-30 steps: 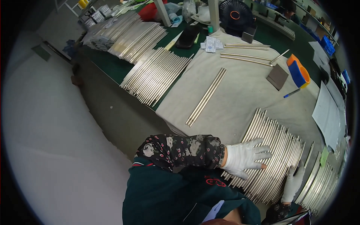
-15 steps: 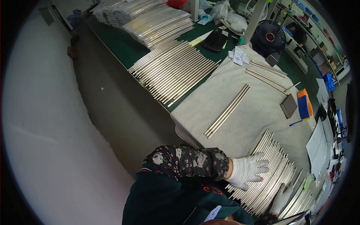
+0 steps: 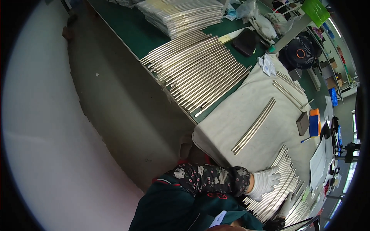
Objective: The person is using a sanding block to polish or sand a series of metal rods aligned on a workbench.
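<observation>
A white-gloved left hand lies open, fingers spread, across a sheet of slim metal rods near the front edge of a pale cloth, as I watch remotely. The gloved right hand is at the sheet's right side; I cannot tell whether its fingers close on any rod. Beyond them, I see a small group of rods on the cloth, a grey block farther right, and another row of rods on the green tabletop.

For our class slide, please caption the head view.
Gloved left hand spread over metal rods, right hand at their edge.
</observation>
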{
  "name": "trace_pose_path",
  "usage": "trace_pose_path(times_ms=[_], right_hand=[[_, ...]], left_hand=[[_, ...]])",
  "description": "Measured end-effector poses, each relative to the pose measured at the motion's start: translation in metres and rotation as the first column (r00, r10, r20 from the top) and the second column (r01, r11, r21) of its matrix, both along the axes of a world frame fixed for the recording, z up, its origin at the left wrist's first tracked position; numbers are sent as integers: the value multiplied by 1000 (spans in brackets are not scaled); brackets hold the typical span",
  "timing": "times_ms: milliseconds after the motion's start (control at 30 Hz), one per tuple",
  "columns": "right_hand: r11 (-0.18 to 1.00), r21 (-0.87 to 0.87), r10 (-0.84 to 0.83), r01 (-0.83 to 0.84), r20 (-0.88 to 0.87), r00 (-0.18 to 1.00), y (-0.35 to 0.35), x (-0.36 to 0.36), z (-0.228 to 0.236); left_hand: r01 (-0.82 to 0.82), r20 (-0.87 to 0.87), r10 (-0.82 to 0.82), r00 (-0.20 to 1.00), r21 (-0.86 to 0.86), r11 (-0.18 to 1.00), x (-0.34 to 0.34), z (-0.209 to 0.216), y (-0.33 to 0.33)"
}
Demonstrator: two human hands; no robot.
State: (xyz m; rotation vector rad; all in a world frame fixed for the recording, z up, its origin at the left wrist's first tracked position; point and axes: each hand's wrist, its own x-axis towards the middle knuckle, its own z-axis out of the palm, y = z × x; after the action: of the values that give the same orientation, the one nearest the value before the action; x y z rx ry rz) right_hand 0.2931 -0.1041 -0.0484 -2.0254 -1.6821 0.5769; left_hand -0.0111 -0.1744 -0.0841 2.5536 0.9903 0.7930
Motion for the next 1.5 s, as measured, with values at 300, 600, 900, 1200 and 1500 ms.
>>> trace_pose_path(times_ms=[300,600,900,1200,1500], right_hand=[[999,43,9,-17,189,982,1,11,-3],[999,39,-15,4,287,958,-3,5,-4],[999,28,7,-19,360,933,-4,-3,-4],[995,78,39,-70,342,939,-11,-9,-7],[968,141,157,-208,307,939,-16,-12,-1]], left_hand=[[12,-7,-12,1000,-35,999,-2,5,-2],[10,-27,-11,1000,-52,999,0,3,-3],[2,7,-1,1000,-33,999,-2,1,-1],[12,-13,-12,1000,1,1000,-7,2,-2],[30,-90,-32,995,-16,999,-25,17,1]])
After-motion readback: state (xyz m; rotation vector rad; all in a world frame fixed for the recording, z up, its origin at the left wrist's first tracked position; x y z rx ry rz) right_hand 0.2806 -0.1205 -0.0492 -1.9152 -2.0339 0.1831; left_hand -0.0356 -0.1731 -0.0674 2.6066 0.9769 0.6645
